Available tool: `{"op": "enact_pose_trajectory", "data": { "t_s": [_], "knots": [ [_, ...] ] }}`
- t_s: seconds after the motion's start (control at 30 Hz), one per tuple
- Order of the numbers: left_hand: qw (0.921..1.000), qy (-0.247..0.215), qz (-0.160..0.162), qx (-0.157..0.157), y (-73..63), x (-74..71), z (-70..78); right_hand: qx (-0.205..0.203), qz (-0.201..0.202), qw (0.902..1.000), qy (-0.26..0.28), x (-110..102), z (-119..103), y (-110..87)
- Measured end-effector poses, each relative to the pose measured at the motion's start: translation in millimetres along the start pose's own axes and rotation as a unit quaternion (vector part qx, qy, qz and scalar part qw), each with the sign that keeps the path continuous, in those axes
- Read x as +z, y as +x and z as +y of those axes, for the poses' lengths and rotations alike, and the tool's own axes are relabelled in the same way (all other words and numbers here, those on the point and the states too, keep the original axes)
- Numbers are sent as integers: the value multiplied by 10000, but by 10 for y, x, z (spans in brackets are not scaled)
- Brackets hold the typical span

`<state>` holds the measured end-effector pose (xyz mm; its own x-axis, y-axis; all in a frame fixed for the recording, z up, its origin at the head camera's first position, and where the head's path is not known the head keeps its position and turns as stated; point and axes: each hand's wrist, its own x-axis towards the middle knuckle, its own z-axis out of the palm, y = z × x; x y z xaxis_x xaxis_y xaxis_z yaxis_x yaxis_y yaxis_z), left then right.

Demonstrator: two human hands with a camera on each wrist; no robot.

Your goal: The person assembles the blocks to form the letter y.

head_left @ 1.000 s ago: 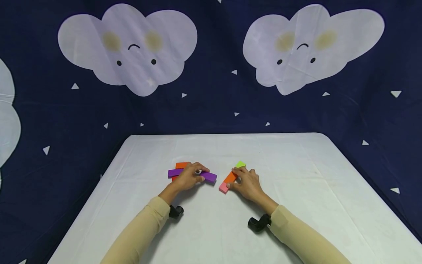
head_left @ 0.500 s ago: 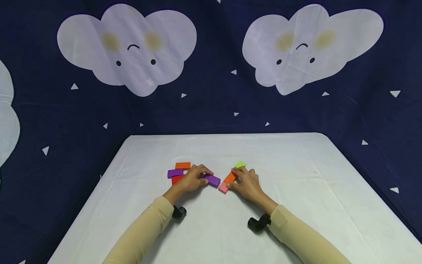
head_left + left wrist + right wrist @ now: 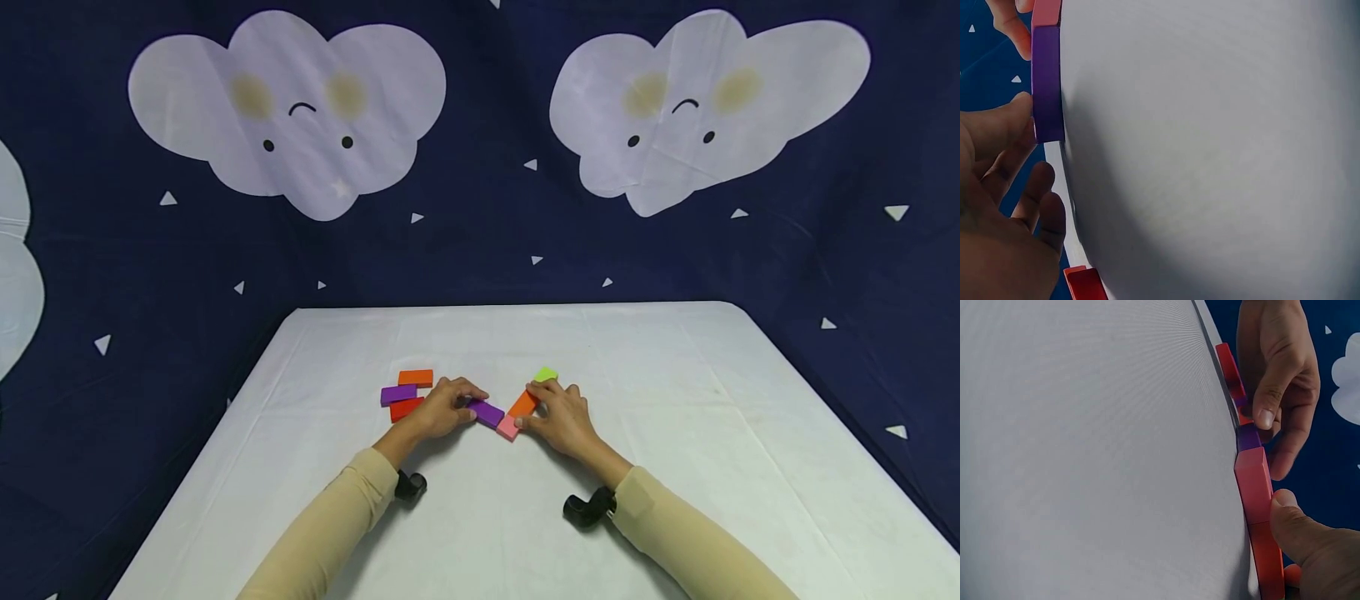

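Observation:
In the head view, my left hand pinches a purple block between thumb and fingers. The far end of that block meets the pink block, forming a corner. The pink block, an orange block and a lime green block lie end to end in a slanting row. My right hand spans this row, thumb against the pink block in the right wrist view and index finger near the orange block's far end. The left wrist view has the purple block butted against the pink one.
Left of my left hand lie three loose blocks: an orange block, a second purple block and a red block. They sit close together on the white table. A dark blue cloth with clouds hangs behind.
My left hand has slid the purple block rightward and toward me until its end meets the pink block. The right hand stays in place. The red block is more exposed.

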<state>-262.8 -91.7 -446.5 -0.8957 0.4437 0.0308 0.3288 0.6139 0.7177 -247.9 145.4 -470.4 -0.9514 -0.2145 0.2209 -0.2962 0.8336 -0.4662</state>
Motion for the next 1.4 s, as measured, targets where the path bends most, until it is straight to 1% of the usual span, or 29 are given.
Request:
{"op": "enact_pose_trajectory", "data": {
  "t_s": [0.17,0.4,0.57,0.8,0.83,0.97,1.13,1.4],
  "knots": [
    [9995,-224,151,-167,-32,-3,20,58,-48,10000,-19,-2,-8,3],
    [9953,-525,654,-491,-66,28,26,61,-90,9999,9,-11,-11,5],
    [9916,-595,921,-686,-80,73,53,0,-14,10000,28,-18,-9,1],
    [9890,-569,1222,-617,-73,172,47,12,-26,10000,37,-13,-14,-1],
    [9882,-586,1256,-648,-72,184,50,21,-23,10000,35,-12,-16,-1],
    [9873,-514,1319,-724,-61,213,61,50,-36,10000,42,-18,-26,-6],
    [9876,-380,1311,-772,-44,220,79,57,-40,10000,67,-32,-35,-10],
    [9895,-296,1273,-625,-33,206,86,38,-62,9999,88,-37,-39,-12]
  ]
}}
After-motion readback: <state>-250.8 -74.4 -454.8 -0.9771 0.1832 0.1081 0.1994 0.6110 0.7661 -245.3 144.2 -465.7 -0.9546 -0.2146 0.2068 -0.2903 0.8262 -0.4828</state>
